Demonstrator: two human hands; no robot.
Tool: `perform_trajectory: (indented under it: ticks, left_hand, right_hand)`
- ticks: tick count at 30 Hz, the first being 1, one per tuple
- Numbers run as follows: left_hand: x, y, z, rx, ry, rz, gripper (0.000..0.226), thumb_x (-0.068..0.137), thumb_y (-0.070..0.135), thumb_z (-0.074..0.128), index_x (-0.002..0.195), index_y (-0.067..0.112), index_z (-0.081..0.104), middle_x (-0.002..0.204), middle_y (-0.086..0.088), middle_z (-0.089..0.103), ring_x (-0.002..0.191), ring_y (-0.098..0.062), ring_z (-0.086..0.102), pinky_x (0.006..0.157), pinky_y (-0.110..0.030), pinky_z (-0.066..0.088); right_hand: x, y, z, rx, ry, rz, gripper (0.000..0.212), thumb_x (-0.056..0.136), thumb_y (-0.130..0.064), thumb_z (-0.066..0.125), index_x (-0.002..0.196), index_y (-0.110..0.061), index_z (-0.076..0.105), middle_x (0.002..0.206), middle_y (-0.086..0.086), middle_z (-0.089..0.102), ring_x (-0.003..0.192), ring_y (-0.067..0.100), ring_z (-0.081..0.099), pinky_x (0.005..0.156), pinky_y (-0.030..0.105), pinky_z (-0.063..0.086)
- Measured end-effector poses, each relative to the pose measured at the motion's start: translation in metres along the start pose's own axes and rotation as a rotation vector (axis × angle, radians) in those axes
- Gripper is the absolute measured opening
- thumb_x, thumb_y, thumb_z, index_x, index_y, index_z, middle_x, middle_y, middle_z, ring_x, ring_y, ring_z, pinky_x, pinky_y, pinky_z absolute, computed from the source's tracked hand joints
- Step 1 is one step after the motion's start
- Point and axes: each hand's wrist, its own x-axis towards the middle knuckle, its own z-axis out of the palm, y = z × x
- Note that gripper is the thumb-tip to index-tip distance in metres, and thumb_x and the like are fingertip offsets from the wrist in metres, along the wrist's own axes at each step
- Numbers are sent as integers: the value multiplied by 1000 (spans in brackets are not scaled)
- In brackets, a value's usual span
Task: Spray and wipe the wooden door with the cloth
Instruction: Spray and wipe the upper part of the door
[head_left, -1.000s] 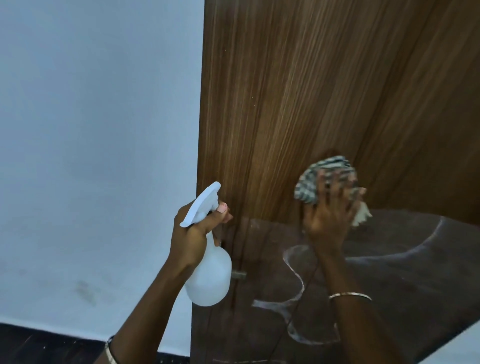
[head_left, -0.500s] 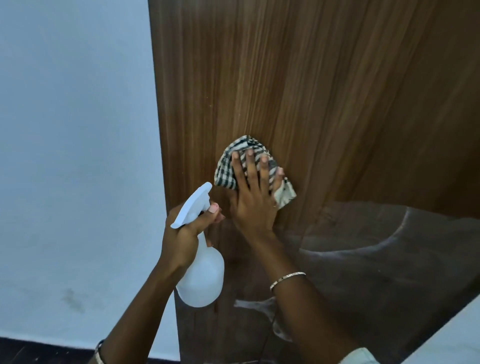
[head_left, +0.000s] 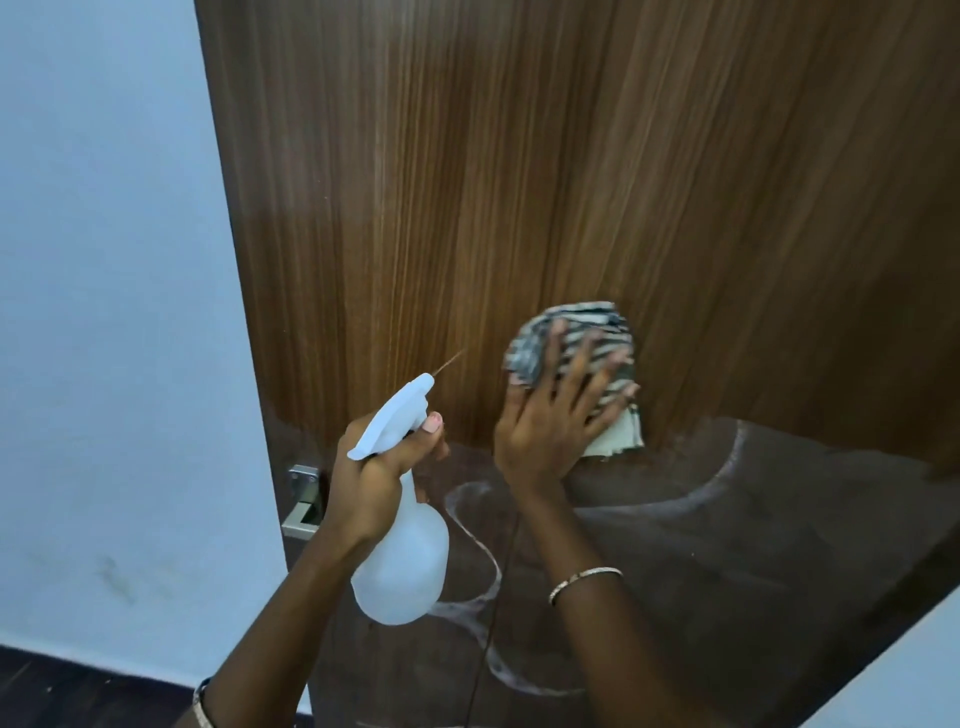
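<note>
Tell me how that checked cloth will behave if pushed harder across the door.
Probably floppy: the checked cloth is bunched in folds under the spread fingers of the right hand. It likely slides easily, since the wooden door looks smooth. Light too, I'd guess; flat fingers alone pin it.

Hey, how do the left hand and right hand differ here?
The left hand curls round the spray bottle; the right hand lies spread flat on the cloth. The left hand is lower, by the edge of the door; the right hand is higher, farther in. Both are raised before the door.
</note>
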Motion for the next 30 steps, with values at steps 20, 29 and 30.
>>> perform_trajectory:
  ticks: [20,29,30]
  left_hand:
    - [-11,-4,-12,39,134,19,13,92,20,65,90,30,58,64,28,67,72,8,67,59,-6,48]
    - [26,-3,-44,-20,66,89,12,86,30,64,97,26,64,74,21,73,81,2,70,65,-8,51]
    - [30,-3,-48,-20,63,72,7,89,26,64,95,29,61,71,27,70,78,6,68,62,-6,50]
  right_hand:
    - [29,-78,8,152,8,-96,58,108,-49,31,163,-30,28,171,4,20,159,35,13,124,66,9]
    - [18,-37,16,20,-41,-339,58,106,-47,44,162,-36,31,171,-2,18,160,25,5,124,68,3]
    - [21,-21,10,1,-22,-232,57,108,-48,38,163,-37,27,171,-1,16,160,29,6,123,70,4]
